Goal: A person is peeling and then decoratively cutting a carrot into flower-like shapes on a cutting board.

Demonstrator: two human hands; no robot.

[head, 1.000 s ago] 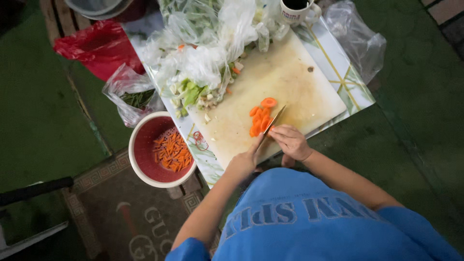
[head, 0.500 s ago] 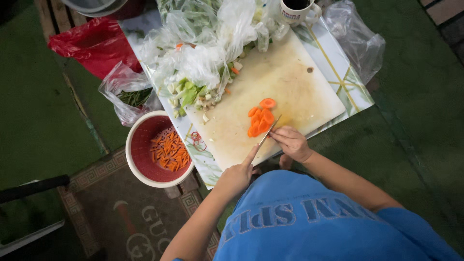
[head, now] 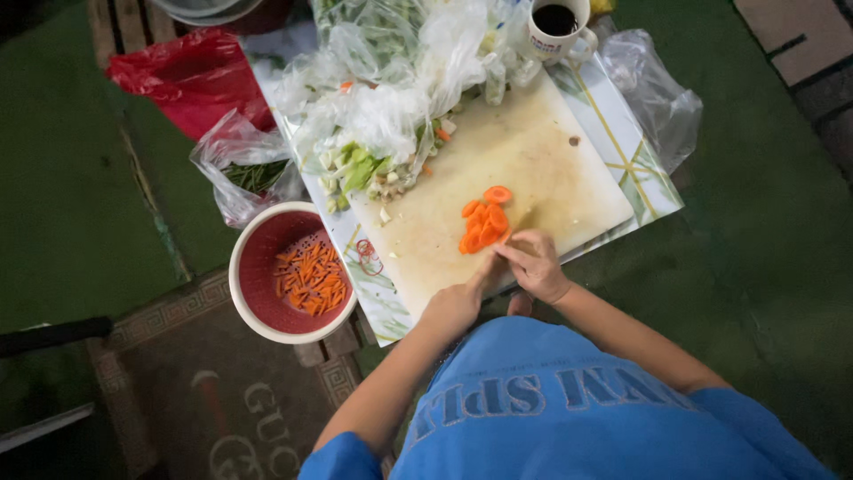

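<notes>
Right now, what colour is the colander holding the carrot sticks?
The colander is red inside with a white rim, seen in the head view.

a dark green mat (head: 62,204) covers most of the floor, with a patterned brown rug (head: 204,400) laid over it at the lower left. wooden slats (head: 115,27) show at the top left, and paving-like tiles (head: 800,44) at the upper right corner. light is dim and soft, and a dark bar (head: 53,336) at the left edge may be part of a chair.

A makeshift floor-level food prep spot: cutting board (head: 498,191), bagged vegetables (head: 382,116), red colander (head: 293,271), green mat (head: 71,196)
</notes>
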